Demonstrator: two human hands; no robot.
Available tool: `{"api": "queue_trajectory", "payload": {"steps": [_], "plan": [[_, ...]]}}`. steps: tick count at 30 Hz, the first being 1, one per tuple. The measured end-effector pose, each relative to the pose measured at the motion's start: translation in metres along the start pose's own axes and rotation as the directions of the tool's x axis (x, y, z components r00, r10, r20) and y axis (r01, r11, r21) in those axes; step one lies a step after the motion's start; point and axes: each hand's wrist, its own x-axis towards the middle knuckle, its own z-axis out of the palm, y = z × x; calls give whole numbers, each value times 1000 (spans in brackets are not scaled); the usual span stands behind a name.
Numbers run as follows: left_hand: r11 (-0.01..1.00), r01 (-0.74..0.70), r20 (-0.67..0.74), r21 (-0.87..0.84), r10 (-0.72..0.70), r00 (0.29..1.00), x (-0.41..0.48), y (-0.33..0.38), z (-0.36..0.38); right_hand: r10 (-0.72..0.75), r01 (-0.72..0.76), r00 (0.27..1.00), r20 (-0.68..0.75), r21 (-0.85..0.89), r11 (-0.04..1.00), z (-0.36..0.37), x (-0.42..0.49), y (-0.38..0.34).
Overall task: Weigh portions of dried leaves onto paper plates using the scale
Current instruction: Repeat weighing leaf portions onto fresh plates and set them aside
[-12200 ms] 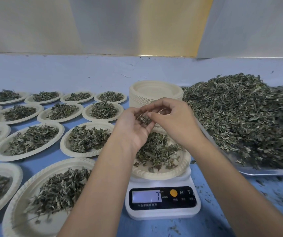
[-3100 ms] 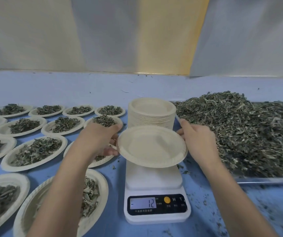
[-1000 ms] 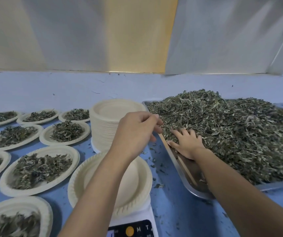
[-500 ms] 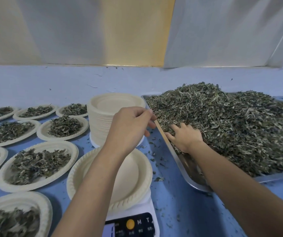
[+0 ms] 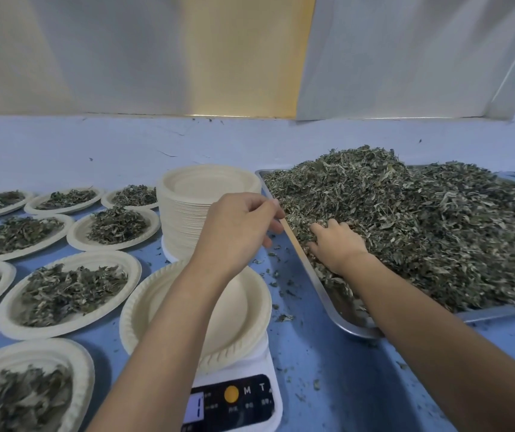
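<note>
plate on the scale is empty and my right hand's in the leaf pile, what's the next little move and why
Probably close the right hand on a handful of dried leaves, lift it and drop it onto the empty plate on the scale. The plate holds nothing to weigh yet, and that hand's fingers are dug into the pile in the tray, right beside the plate.

Open lane: blue table (image 5: 296,338) strip between scale plate (image 5: 131,316) and tray rim (image 5: 323,294), littered with leaf bits. Plate stack (image 5: 184,219) blocks it behind. Filled plates (image 5: 8,310) crowd the left.
</note>
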Motion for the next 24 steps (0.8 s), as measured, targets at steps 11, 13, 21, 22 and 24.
{"api": "queue_trajectory", "payload": {"steps": [11, 13, 21, 22, 24], "plan": [[849, 354, 62, -392, -360, 931, 9, 8, 45, 351, -213, 935, -47, 718, 663, -18, -11, 30], [661, 459, 140, -593, -476, 868, 13, 16, 61, 427, -227, 904, 13, 861, 455, -19, -12, 36], [326, 591, 319, -738, -604, 731, 20, 18, 117, 380, -156, 847, 372, 856, -492, -33, -19, 40], [298, 579, 315, -759, -610, 727, 19, 19, 121, 362, -141, 850, 382, 828, -543, -36, -21, 40], [248, 533, 298, -809, -608, 736, 18, 18, 125, 301, -120, 874, 381, 771, -625, -45, -28, 35]]}}
